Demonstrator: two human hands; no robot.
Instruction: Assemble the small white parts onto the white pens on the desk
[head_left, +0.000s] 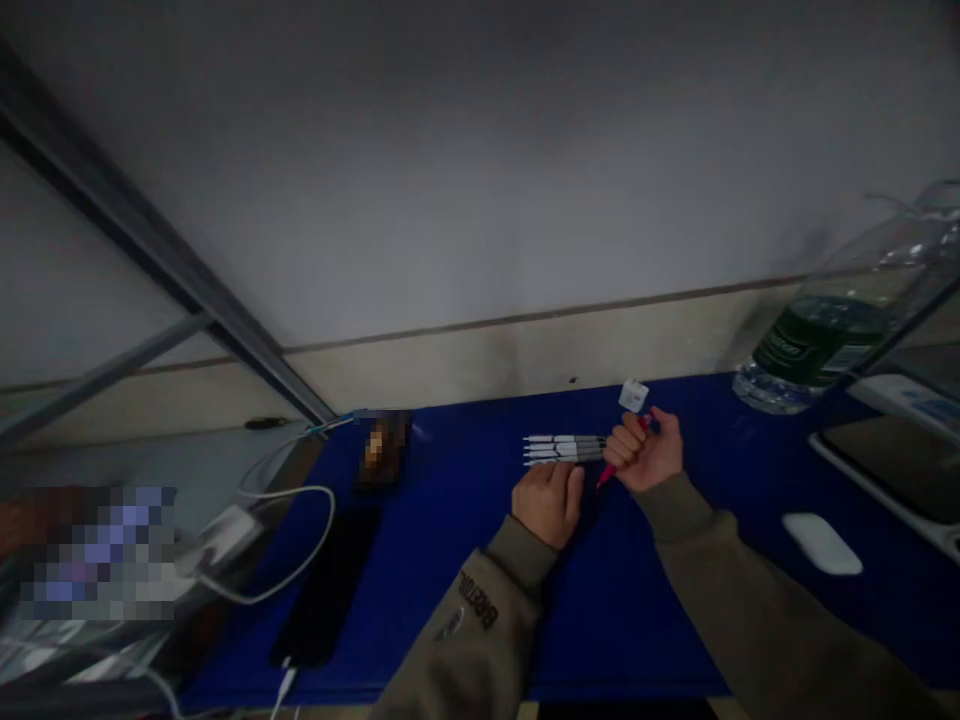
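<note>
My right hand (646,455) is closed around a slim pinkish-red pen (606,476), whose dark tip points down and left toward the table. Left of it, several white pens with grey ends (559,445) lie side by side in a row on the blue tabletop (450,560). At the near edge of that row rests my left hand (546,500), its fingers curled together. The fingertips are hidden, so whatever they hold cannot be seen. Just behind my right hand is a small white card or tag (634,395).
To the right are a large clear bottle with a green label (817,340), a white rounded object like a mouse (823,544) and a dark-screened tablet (892,465). A black phone (330,585) with a white cable lies left. Metal frame bars (172,240) rise at the left.
</note>
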